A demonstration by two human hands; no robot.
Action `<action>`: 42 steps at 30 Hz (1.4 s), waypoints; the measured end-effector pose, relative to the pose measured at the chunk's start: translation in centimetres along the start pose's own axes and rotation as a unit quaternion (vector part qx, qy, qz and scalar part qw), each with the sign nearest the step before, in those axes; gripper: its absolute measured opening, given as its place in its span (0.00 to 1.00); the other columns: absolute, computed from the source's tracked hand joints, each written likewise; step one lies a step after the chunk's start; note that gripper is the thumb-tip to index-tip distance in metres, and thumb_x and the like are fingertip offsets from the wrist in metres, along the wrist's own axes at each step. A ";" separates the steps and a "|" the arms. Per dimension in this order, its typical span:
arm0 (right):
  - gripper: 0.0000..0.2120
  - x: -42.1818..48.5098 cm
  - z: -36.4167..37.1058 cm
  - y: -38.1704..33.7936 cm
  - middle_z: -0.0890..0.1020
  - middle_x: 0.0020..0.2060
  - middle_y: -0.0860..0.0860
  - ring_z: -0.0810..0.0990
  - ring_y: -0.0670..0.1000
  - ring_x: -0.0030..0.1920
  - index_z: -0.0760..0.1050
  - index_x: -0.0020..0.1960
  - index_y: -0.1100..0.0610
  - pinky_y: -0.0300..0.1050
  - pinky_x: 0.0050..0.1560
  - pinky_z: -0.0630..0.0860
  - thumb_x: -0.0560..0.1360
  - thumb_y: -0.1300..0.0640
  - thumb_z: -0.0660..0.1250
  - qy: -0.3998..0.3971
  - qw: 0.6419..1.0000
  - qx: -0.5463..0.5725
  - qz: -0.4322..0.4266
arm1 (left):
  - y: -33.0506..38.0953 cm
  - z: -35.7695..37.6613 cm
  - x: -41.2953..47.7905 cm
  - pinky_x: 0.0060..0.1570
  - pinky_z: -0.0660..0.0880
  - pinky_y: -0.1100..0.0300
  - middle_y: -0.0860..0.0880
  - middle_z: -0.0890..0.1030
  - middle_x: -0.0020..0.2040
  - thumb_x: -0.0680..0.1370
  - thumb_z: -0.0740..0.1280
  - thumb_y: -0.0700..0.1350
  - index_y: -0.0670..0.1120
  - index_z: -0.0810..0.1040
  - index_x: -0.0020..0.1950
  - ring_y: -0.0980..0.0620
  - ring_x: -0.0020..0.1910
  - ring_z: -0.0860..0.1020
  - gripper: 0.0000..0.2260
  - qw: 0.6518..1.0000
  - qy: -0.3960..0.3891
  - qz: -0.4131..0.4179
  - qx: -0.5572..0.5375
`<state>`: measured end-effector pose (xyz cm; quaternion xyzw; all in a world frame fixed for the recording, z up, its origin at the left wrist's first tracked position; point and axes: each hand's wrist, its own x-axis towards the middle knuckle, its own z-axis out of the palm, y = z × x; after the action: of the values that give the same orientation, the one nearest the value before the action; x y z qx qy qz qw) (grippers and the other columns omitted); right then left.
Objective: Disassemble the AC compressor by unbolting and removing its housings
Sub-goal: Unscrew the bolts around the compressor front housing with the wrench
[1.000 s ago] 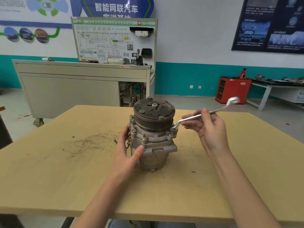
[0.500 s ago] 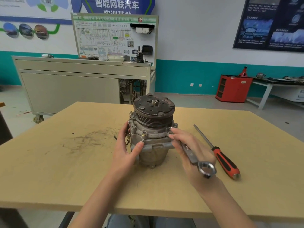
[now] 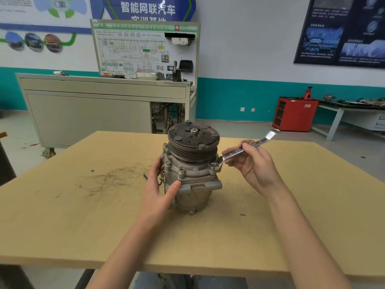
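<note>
On wooden table (image 3: 83, 215) | left hand (image 3: 158, 188) grips ribbed metal compressor (image 3: 193, 170) | right hand (image 3: 256, 165) grasps steel wrench (image 3: 234, 153)

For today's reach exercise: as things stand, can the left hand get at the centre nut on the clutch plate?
Probably yes: the left hand holds the compressor body just below, and nothing covers the centre nut.

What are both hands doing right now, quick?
Left hand: closed, grips the compressor by its side.
Right hand: closed, holds the wrench.
</note>
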<state>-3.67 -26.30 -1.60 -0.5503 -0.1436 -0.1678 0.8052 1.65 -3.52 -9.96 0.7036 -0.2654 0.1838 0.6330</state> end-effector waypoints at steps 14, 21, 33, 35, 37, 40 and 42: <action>0.16 -4.1 4.3 -1.0 0.84 0.38 0.52 0.85 0.49 0.39 0.79 0.45 0.61 0.46 0.39 0.81 0.79 0.49 0.60 0.038 0.832 -0.435 -0.341 | 0.1 -0.1 0.0 0.58 0.62 0.80 0.69 0.65 0.66 0.68 0.64 0.64 0.66 0.58 0.68 0.74 0.64 0.65 0.30 1.000 0.007 0.004 -0.002; 0.19 -7.1 4.5 2.0 0.83 0.48 0.57 0.82 0.50 0.50 0.80 0.47 0.70 0.38 0.53 0.77 0.80 0.54 0.60 0.074 0.729 -0.523 -0.435 | 0.0 0.0 0.1 0.59 0.62 0.79 0.66 0.66 0.67 0.68 0.66 0.63 0.63 0.59 0.69 0.73 0.65 0.66 0.31 1.000 0.004 0.002 -0.013; 0.12 -6.8 3.9 2.8 0.84 0.49 0.55 0.83 0.51 0.51 0.80 0.49 0.57 0.44 0.51 0.79 0.81 0.54 0.59 0.062 0.780 -0.451 -0.429 | -0.1 -0.1 0.0 0.58 0.62 0.80 0.67 0.66 0.68 0.66 0.64 0.67 0.66 0.58 0.69 0.74 0.65 0.64 0.33 1.000 0.002 -0.013 -0.006; 0.10 -6.1 3.5 2.9 0.84 0.47 0.53 0.84 0.55 0.47 0.76 0.47 0.51 0.45 0.50 0.79 0.80 0.55 0.57 0.096 0.914 -0.245 -0.309 | -0.1 -0.1 0.0 0.58 0.62 0.80 0.67 0.66 0.68 0.66 0.65 0.67 0.65 0.58 0.69 0.73 0.65 0.65 0.33 1.000 -0.001 -0.013 -0.008; 0.10 -4.7 2.5 2.6 0.84 0.43 0.59 0.84 0.58 0.42 0.72 0.46 0.56 0.46 0.44 0.80 0.80 0.60 0.54 0.120 0.971 -0.070 -0.193 | 0.0 -0.1 0.0 0.59 0.62 0.80 0.65 0.66 0.69 0.66 0.65 0.66 0.62 0.59 0.71 0.72 0.66 0.65 0.35 1.000 -0.001 -0.011 -0.011; 0.11 -1.9 0.7 1.0 0.84 0.40 0.61 0.83 0.56 0.36 0.68 0.46 0.59 0.44 0.38 0.79 0.81 0.63 0.50 0.073 0.996 0.019 -0.044 | 0.3 0.0 -0.1 0.59 0.62 0.79 0.65 0.66 0.68 0.67 0.65 0.65 0.60 0.59 0.72 0.72 0.66 0.65 0.35 1.000 -0.003 -0.011 -0.021; 0.10 -0.2 0.2 0.0 0.84 0.39 0.60 0.83 0.53 0.34 0.68 0.46 0.59 0.42 0.36 0.79 0.82 0.62 0.50 0.033 0.999 0.014 0.023 | 0.4 0.0 -0.1 0.58 0.62 0.80 0.68 0.66 0.67 0.67 0.65 0.64 0.61 0.59 0.71 0.74 0.64 0.65 0.34 1.000 -0.002 -0.010 -0.021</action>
<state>-3.88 -26.05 -1.60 -0.5362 -0.1061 -0.1651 0.8210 1.29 -3.49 -9.69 0.6932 -0.2637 0.1707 0.6486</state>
